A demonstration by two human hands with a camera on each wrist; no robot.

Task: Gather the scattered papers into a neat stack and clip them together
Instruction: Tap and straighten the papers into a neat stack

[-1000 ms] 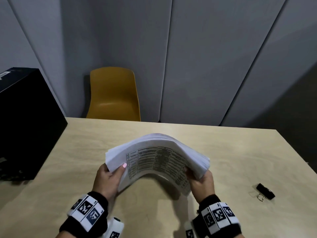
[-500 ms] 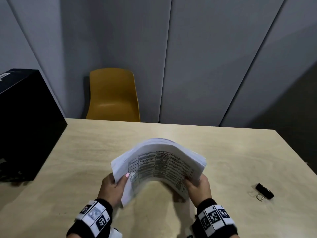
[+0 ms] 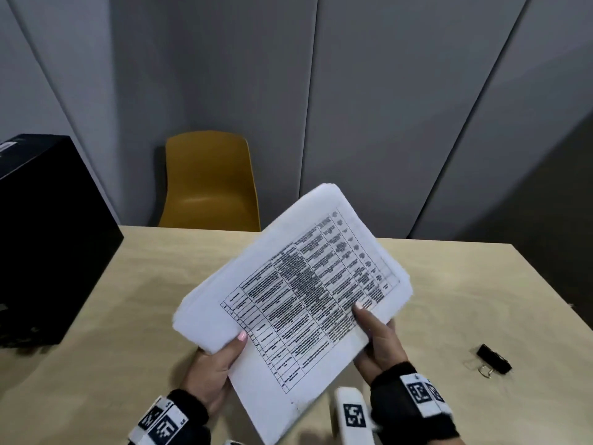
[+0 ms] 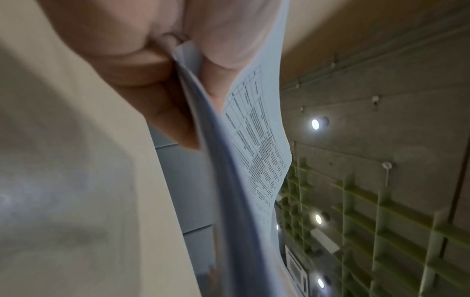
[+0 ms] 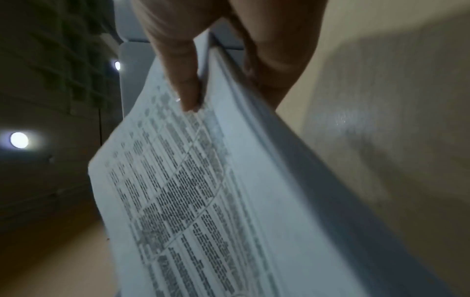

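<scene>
Since a moment ago we have lifted the stack of papers off its bowed arch and flattened it, printed table up, turning it so its far corner points toward 1 o'clock. Nearest us, our left hand grips the stack's edge at 8 o'clock, thumb on top and fingers curled underneath, as the left wrist view confirms. Our right hand pinches the edge at 4 o'clock, thumb pressed on the table print, fingers beneath. We hold the stack clear above the wooden table. At 3 o'clock the black binder clip lies on the table, well apart from the papers. Farther off, a black box stands at 10 o'clock and a yellow chair at 12.
</scene>
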